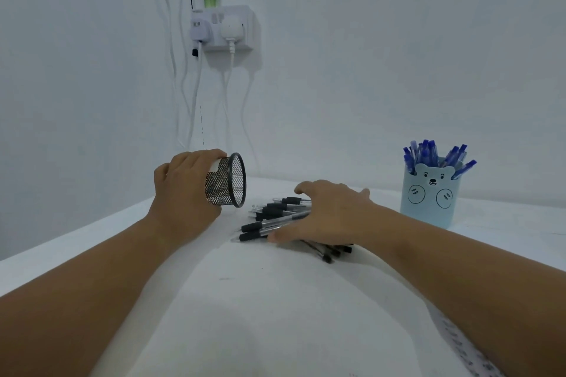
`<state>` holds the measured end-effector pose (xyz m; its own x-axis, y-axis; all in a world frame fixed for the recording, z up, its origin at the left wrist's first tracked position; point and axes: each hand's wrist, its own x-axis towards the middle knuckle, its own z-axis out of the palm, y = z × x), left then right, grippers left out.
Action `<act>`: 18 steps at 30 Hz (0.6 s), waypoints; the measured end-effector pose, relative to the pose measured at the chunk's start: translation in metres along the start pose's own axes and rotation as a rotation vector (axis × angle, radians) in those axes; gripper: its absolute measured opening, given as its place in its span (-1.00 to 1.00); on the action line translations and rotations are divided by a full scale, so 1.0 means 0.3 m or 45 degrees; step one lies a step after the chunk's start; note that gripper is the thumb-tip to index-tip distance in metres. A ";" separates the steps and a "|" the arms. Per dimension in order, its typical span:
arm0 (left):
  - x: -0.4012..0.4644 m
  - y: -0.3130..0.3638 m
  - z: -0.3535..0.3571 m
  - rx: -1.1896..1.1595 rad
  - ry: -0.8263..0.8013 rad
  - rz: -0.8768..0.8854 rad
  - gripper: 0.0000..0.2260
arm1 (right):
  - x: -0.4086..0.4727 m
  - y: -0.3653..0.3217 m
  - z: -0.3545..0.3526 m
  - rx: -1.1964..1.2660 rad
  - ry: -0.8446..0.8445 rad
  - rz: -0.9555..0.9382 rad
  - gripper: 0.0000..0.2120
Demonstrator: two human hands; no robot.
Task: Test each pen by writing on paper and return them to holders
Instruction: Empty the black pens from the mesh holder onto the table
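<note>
Your left hand [183, 190] holds the black wire mesh cup [226, 182] tipped on its side, just above the white tabletop [76, 242]. Your right hand [330, 211] lies flat with released fingers on the loose black pens [275, 214]. These smooth round pens may roll away if you lift it quickly. The blue pens [435, 156] stand in the pale bear holder [428, 196].

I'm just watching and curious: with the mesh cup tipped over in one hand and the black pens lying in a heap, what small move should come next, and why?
Probably set the mesh holder upright. The left hand holds it tipped on its side and it looks empty, while the right hand rests flat on the black pens on the table.
</note>
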<state>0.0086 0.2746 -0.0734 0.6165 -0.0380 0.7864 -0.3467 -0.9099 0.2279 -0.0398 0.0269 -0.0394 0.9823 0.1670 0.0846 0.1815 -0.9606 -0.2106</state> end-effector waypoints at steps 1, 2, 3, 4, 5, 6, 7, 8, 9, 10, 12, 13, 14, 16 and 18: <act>0.001 0.001 0.000 -0.006 0.001 -0.006 -0.24 | 0.000 0.003 0.005 -0.024 -0.012 -0.010 -0.02; -0.001 0.001 0.000 -0.011 0.006 -0.010 -0.24 | 0.001 0.004 0.013 -0.027 -0.029 -0.014 -0.04; -0.002 0.000 0.000 -0.015 0.011 -0.012 -0.24 | 0.002 0.006 0.023 -0.034 -0.034 -0.025 -0.08; -0.003 0.000 0.000 -0.019 0.016 -0.012 -0.24 | 0.002 0.006 0.033 -0.062 -0.024 -0.051 -0.11; -0.003 -0.002 0.001 -0.022 0.018 -0.015 -0.24 | -0.001 0.004 0.040 -0.111 -0.017 -0.087 -0.12; -0.003 -0.003 0.000 -0.022 0.018 -0.019 -0.24 | -0.005 -0.003 0.045 -0.152 -0.017 -0.122 -0.11; -0.003 -0.003 0.000 -0.022 0.016 -0.023 -0.25 | -0.011 -0.012 0.048 -0.171 -0.019 -0.147 -0.08; -0.002 -0.003 0.000 -0.022 0.017 -0.026 -0.25 | -0.015 -0.021 0.049 -0.180 -0.018 -0.162 -0.06; -0.002 -0.003 0.000 -0.024 0.016 -0.027 -0.25 | -0.020 -0.029 0.052 -0.189 -0.011 -0.170 -0.05; -0.002 -0.001 -0.001 -0.026 0.014 -0.029 -0.25 | -0.025 -0.036 0.054 -0.208 0.003 -0.177 -0.06; -0.003 0.001 -0.002 -0.035 0.012 -0.030 -0.25 | -0.032 -0.047 0.059 -0.244 0.028 -0.182 -0.10; -0.003 0.002 -0.002 -0.042 0.011 -0.030 -0.25 | -0.035 -0.052 0.058 -0.251 0.028 -0.183 -0.12; -0.004 0.003 -0.004 -0.049 0.009 -0.032 -0.25 | -0.038 -0.056 0.057 -0.253 0.021 -0.186 -0.13; -0.005 0.006 -0.005 -0.062 0.010 -0.037 -0.25 | -0.044 -0.063 0.053 -0.245 -0.013 -0.188 -0.15; -0.006 0.011 -0.003 -0.070 0.013 -0.034 -0.25 | -0.049 -0.063 0.039 -0.217 -0.074 -0.175 -0.14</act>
<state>0.0056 0.2720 -0.0735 0.6190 -0.0094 0.7853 -0.3685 -0.8865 0.2799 -0.0571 0.0453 -0.0480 0.9508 0.3067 0.0441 0.3082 -0.9508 -0.0327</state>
